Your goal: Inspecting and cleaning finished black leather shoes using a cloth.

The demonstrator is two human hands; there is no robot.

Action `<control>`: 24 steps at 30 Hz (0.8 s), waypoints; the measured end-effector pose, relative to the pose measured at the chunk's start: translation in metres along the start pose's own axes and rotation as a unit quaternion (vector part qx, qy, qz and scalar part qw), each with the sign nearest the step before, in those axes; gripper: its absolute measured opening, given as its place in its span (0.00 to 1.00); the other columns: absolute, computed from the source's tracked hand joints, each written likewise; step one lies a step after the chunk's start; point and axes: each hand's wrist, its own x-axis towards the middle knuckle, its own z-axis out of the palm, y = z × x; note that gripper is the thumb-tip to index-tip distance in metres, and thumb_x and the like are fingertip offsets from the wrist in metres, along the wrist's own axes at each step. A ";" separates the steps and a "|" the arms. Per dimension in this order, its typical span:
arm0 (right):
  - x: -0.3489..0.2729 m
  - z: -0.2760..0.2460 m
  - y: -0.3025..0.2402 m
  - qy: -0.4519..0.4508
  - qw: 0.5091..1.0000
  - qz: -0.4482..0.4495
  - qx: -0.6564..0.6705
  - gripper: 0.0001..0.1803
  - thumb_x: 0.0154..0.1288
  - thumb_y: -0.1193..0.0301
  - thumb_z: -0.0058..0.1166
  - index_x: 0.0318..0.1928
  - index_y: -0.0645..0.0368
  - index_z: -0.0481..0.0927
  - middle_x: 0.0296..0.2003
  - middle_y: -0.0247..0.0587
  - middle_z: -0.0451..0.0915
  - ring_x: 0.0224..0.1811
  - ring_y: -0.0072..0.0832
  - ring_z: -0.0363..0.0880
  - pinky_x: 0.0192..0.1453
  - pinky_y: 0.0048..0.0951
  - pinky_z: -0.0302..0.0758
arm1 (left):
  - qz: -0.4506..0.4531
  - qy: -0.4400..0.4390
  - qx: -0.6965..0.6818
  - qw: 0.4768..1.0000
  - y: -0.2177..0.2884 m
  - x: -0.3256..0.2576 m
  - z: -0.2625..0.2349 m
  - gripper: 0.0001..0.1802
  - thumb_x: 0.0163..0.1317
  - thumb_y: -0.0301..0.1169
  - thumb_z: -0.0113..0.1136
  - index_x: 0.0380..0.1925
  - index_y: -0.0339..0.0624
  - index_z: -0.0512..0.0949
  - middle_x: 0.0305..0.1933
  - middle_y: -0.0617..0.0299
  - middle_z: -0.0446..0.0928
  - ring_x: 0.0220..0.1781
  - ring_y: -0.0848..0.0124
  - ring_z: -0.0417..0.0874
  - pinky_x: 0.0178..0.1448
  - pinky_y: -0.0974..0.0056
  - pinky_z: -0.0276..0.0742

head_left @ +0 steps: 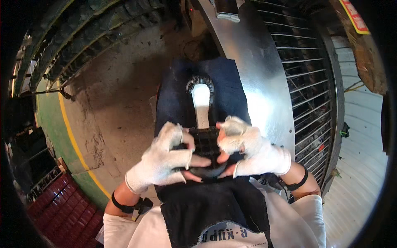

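A black rubber tyre (205, 142) with a blocky tread stands edge-on in front of me, its bright inner opening showing above my hands. My left hand (167, 159), in a worn white glove with bare fingertips, grips the tyre's left side. My right hand (248, 149), gloved the same way, grips its right side, thumbs meeting near the lower tread. A dark blue cloth (215, 206) lies over my lap and under the tyre.
A shiny sheet-metal surface (252, 62) runs along the right, beside a metal grille (306, 91). Large tyres (95, 29) are stacked at the upper left. The concrete floor (111, 111) has a yellow line (72, 140), and dark red crates (62, 206) sit lower left.
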 end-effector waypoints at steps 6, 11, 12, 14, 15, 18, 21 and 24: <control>0.035 0.009 0.015 0.213 0.937 0.137 0.241 0.23 0.53 0.68 0.84 0.44 0.58 0.82 0.42 0.34 0.80 0.49 0.27 0.79 0.64 0.35 0.74 | -0.182 0.142 -0.060 0.971 -0.023 0.032 0.009 0.24 0.53 0.33 0.80 0.52 0.48 0.86 0.39 0.58 0.78 0.48 0.57 0.76 0.61 0.55 0.74; 0.056 0.015 0.038 0.306 0.909 0.189 0.210 0.23 0.65 0.74 0.74 0.57 0.59 0.77 0.47 0.31 0.78 0.51 0.21 0.78 0.63 0.31 0.75 | -0.277 0.203 -0.114 0.932 -0.042 0.064 0.013 0.31 0.57 0.34 0.77 0.62 0.44 0.81 0.47 0.58 0.83 0.53 0.56 0.78 0.65 0.56 0.74; 0.058 0.011 0.050 0.303 0.927 0.130 0.177 0.24 0.66 0.74 0.73 0.59 0.58 0.76 0.48 0.31 0.77 0.51 0.20 0.77 0.64 0.31 0.75 | -0.280 0.192 -0.090 0.936 -0.046 0.068 0.012 0.32 0.57 0.34 0.78 0.62 0.44 0.81 0.48 0.58 0.84 0.53 0.56 0.78 0.65 0.56 0.74; 0.062 0.010 0.054 0.301 0.922 0.137 0.200 0.24 0.66 0.75 0.73 0.59 0.58 0.76 0.48 0.31 0.77 0.51 0.21 0.76 0.63 0.32 0.75 | -0.290 0.189 -0.101 0.933 -0.052 0.070 0.009 0.32 0.57 0.35 0.78 0.62 0.44 0.81 0.50 0.57 0.84 0.53 0.56 0.78 0.64 0.56 0.74; 0.064 0.010 0.055 0.301 0.917 0.140 0.219 0.25 0.66 0.75 0.73 0.59 0.57 0.76 0.48 0.32 0.76 0.51 0.21 0.76 0.63 0.32 0.75 | -0.294 0.188 -0.111 0.931 -0.054 0.071 0.008 0.32 0.57 0.35 0.78 0.62 0.44 0.81 0.51 0.57 0.84 0.52 0.56 0.78 0.64 0.56 0.75; 0.064 0.003 0.060 0.281 0.909 0.146 0.272 0.29 0.61 0.74 0.77 0.59 0.57 0.76 0.49 0.33 0.75 0.51 0.23 0.75 0.61 0.32 0.74 | -0.277 0.157 -0.077 0.945 -0.061 0.069 0.000 0.32 0.56 0.38 0.79 0.62 0.45 0.81 0.53 0.57 0.86 0.51 0.56 0.79 0.65 0.53 0.73; 0.060 -0.008 0.052 0.248 0.932 0.155 0.215 0.29 0.55 0.72 0.82 0.56 0.58 0.79 0.46 0.37 0.78 0.47 0.27 0.78 0.59 0.32 0.75 | -0.252 0.108 -0.036 0.961 -0.057 0.066 -0.008 0.32 0.57 0.40 0.80 0.61 0.47 0.82 0.54 0.57 0.87 0.50 0.54 0.80 0.68 0.50 0.71; 0.065 -0.012 0.041 0.254 0.918 0.196 0.233 0.27 0.56 0.73 0.81 0.55 0.58 0.81 0.45 0.37 0.80 0.46 0.28 0.79 0.60 0.34 0.74 | -0.270 0.121 -0.075 0.952 -0.054 0.069 -0.005 0.31 0.59 0.42 0.79 0.61 0.46 0.82 0.54 0.58 0.88 0.47 0.52 0.80 0.72 0.49 0.68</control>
